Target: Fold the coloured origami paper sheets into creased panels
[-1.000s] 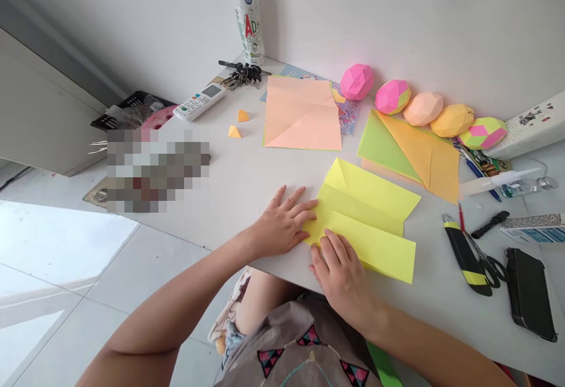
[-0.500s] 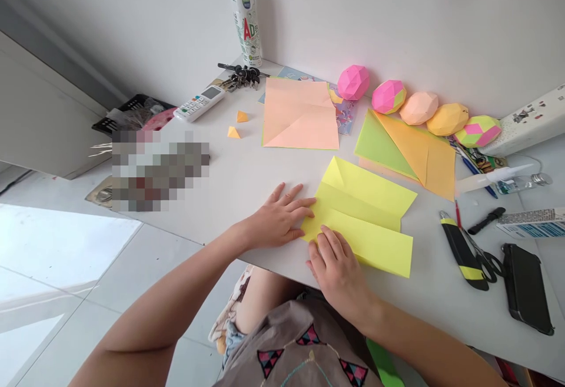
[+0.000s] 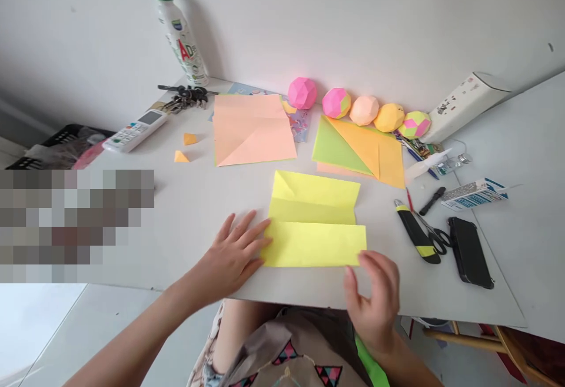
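A sheet of yellow paper (image 3: 315,244) lies before me on the white table, its near part folded over along the front edge and its far part raised at a crease. My left hand (image 3: 232,254) rests flat at the paper's left edge, fingers spread, the fingertips on it. By the near right corner is my right hand (image 3: 375,293), thumb and fingers apart and curved, fingertips at or just over the corner; whether they touch it I cannot tell. Beyond the yellow sheet are a pink-orange sheet (image 3: 253,131) and a green and orange folded stack (image 3: 344,148).
Several faceted paper balls (image 3: 364,111) line the wall. A utility knife (image 3: 417,234), scissors (image 3: 435,235) and a black phone (image 3: 471,251) lie at right. At left are a white remote (image 3: 135,132), keys (image 3: 185,99), a bottle (image 3: 183,39) and small orange paper pieces (image 3: 189,139).
My right hand has moved from the paper's left part to its near right corner, and its fingers have parted. My left hand stays on the left edge. The view has turned right.
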### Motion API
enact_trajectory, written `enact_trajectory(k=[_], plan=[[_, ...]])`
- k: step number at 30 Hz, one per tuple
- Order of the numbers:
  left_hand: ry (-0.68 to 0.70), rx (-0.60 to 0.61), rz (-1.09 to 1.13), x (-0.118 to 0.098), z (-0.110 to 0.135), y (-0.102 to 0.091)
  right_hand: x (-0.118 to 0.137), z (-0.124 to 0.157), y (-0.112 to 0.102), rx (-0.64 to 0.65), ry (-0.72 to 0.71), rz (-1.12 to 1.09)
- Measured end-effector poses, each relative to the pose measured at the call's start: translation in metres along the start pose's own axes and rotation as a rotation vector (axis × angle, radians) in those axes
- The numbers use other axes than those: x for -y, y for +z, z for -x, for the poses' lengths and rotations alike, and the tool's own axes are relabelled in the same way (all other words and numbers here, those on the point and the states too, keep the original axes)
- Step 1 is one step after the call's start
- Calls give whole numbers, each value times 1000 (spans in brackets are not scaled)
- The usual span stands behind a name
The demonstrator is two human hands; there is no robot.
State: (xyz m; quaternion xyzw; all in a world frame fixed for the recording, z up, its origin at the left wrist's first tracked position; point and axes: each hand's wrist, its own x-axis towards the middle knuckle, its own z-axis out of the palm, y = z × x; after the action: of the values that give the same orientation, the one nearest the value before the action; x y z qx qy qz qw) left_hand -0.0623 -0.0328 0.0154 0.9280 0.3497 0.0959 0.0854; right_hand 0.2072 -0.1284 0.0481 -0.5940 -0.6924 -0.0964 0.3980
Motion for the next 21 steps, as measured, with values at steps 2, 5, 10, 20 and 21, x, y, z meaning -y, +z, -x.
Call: enact_trajectory(k=[2,5,10,20,21], plan=[[-80,-104,-37,-17,10,2,-15,9,-8,-54,241,-22],[-142,-150,-110,-42,20,2,-30,16,-6,94,433,-185],[-88,-126,-194,-59,5,-10,-45,2,2,220,345,-325],[444,-178,-89,-65,-83,4,-74,-31,1,509,391,-510],[453,-151,-86,-65,-85,8,-75,-33,3,527,399,-491]])
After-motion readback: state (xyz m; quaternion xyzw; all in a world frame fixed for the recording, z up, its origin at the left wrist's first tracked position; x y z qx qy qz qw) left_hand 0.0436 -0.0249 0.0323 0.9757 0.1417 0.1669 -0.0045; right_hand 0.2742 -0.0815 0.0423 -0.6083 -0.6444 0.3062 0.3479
